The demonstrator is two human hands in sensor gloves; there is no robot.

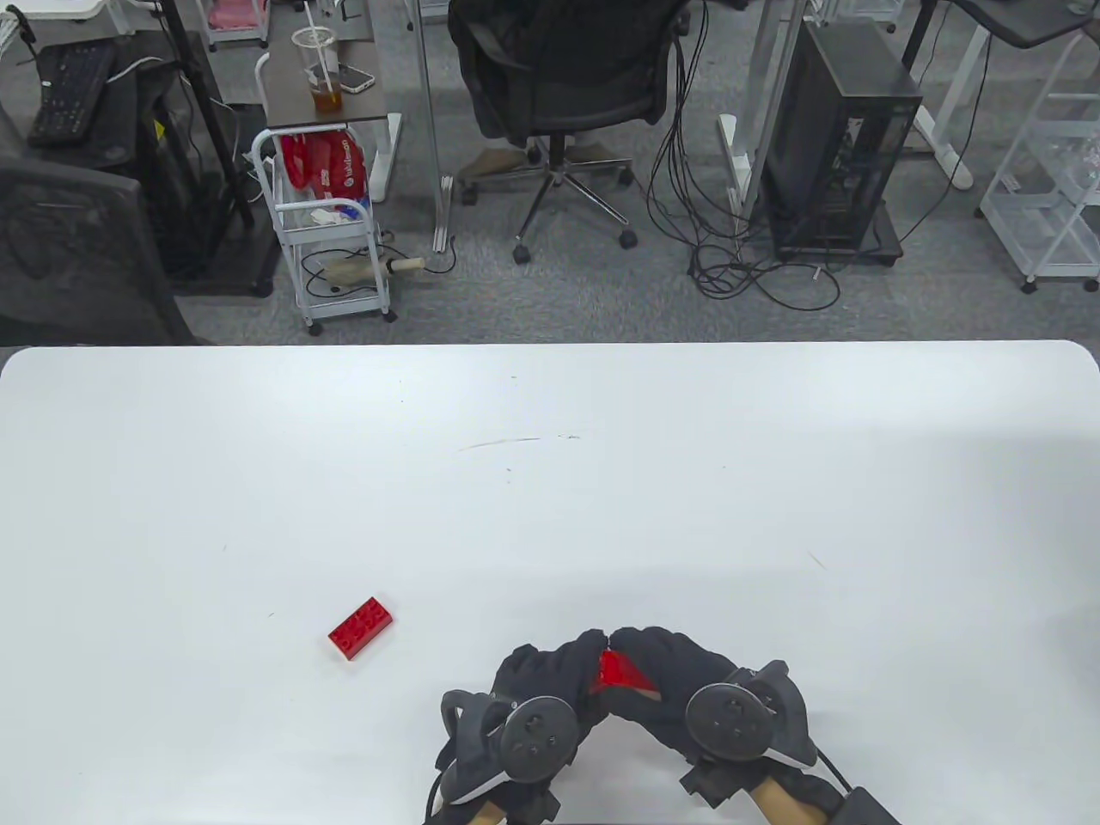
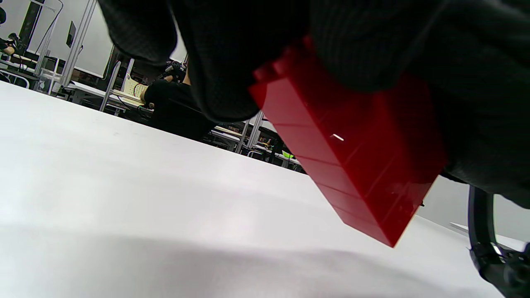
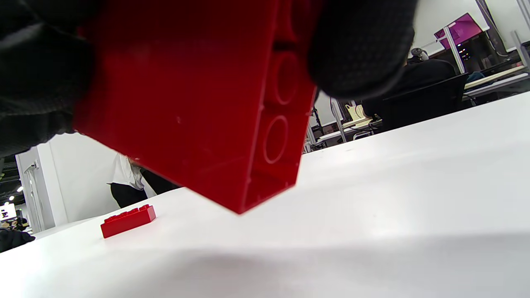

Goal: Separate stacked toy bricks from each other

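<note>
Both gloved hands hold one stack of red toy bricks (image 1: 617, 672) between them, tilted above the table near its front edge. My left hand (image 1: 550, 683) grips the stack from the left, my right hand (image 1: 679, 679) from the right. The left wrist view shows the stack's (image 2: 352, 161) layered side with studs at the upper end. The right wrist view shows the stack's (image 3: 198, 107) side and hollow underside. A single red brick (image 1: 361, 627) lies flat on the table to the left, also seen in the right wrist view (image 3: 128, 220).
The white table (image 1: 550, 481) stretches far and wide around the hands. Beyond its far edge are an office chair (image 1: 559, 77), a white cart (image 1: 331, 232) and a computer tower (image 1: 838, 146).
</note>
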